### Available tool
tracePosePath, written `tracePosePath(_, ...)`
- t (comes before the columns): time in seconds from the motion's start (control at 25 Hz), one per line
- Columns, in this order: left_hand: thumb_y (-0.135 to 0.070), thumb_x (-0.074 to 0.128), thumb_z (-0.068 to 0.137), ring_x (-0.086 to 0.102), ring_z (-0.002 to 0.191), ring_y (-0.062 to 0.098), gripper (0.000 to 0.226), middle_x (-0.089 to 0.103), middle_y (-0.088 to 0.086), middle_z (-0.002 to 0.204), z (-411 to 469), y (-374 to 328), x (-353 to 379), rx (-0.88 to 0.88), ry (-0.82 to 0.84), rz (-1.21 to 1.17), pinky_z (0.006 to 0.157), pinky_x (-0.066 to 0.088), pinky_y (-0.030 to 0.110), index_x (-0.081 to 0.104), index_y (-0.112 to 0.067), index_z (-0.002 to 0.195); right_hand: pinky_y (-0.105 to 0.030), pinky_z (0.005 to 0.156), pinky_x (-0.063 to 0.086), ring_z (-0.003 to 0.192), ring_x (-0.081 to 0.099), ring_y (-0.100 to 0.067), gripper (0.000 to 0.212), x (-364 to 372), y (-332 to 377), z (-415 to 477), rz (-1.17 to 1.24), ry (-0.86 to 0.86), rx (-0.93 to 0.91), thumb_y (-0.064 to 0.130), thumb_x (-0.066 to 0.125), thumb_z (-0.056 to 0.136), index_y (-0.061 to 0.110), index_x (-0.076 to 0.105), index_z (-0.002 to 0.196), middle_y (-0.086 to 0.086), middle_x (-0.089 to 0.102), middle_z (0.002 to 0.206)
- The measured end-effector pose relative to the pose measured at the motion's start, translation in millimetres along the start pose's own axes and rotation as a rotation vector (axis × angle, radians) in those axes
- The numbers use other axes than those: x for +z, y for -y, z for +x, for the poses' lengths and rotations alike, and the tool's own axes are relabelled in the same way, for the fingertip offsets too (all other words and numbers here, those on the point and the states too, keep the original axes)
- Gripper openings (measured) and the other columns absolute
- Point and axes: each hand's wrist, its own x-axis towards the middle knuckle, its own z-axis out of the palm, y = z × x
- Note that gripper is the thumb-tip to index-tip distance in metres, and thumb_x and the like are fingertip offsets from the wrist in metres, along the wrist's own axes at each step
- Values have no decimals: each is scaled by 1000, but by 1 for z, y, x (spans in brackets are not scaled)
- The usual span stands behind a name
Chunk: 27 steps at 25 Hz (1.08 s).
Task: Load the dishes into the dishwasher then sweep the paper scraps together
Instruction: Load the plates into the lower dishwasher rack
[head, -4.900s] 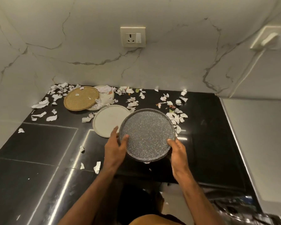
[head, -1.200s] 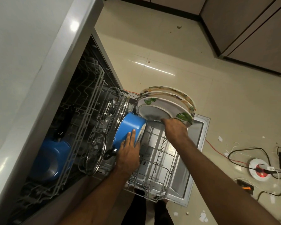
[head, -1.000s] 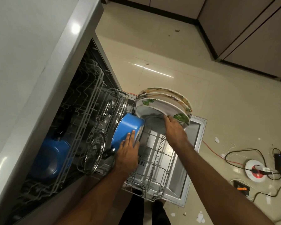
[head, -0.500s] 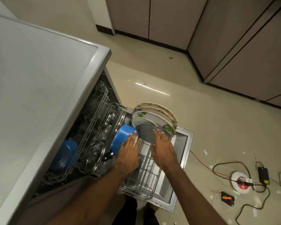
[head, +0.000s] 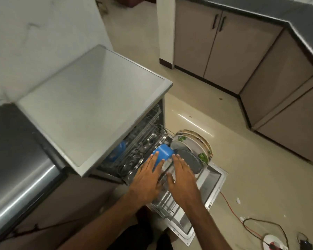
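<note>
L hand (head: 148,179) & R hand (head: 182,179) hung flat, fingers straight, empty, over rack (head: 163,208); plate (head: 188,161), pot (head: 163,154) stood in rack.

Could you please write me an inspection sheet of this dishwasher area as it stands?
Surface: dishwasher door lies open, lower rack pulled out over it.
Job's things: grey speckled plate stands on edge in the rack, against the floral plates; blue pot lies tipped beside it.
Clutter: paper scrap on the floor.
Hands: left hand open, fingertips at the blue pot; right hand open, fingertips by the grey speckled plate; neither grips anything.
Cables: red cable and black cable cross the floor near a white reel.
Surroundings: beige cabinets under a dark countertop.
</note>
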Motion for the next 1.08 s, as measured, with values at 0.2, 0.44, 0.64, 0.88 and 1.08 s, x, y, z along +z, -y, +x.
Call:
tracePosePath(0.2,-45,51,102,-7,160,18,79,-12,-5,173,-73,38,-41,-115,-155,-124,129,16,49,8,-29,166,-41,131,20,159,19,-13,68,20,84,-12,28,62,-213,38,53,108,28,20,166,6,24,172)
tracePosePath(0.44,-51,46,95,1,160,19,80,0,-1,174,-185,118,-59,-356,-399,-216,128,19,49,14,-28,164,-41,130,20,159,22,-15,67,86,197,-37,-47,254,-474,41,52,107,30,21,166,7,25,171)
tracePosePath(0.64,-47,58,100,-15,157,12,85,-17,-6,172,-305,194,-51,-609,-510,-240,128,4,37,8,-29,166,-37,131,17,160,18,-13,67,173,287,-78,-155,365,-684,37,53,108,24,22,166,3,23,173)
tracePosePath(0.88,-51,59,99,-12,158,14,87,-16,-7,172,-460,287,-14,-911,-561,-325,128,6,40,7,-31,166,-37,130,23,159,18,-11,68,294,382,-147,-190,513,-795,40,54,106,29,23,166,7,23,173)
tracePosePath(1.08,-49,64,97,2,160,19,85,-4,-4,173,-546,336,12,-1096,-556,-480,128,16,41,16,-29,165,-39,130,23,160,19,-13,70,367,442,-198,-276,658,-864,40,57,106,32,21,166,8,20,173)
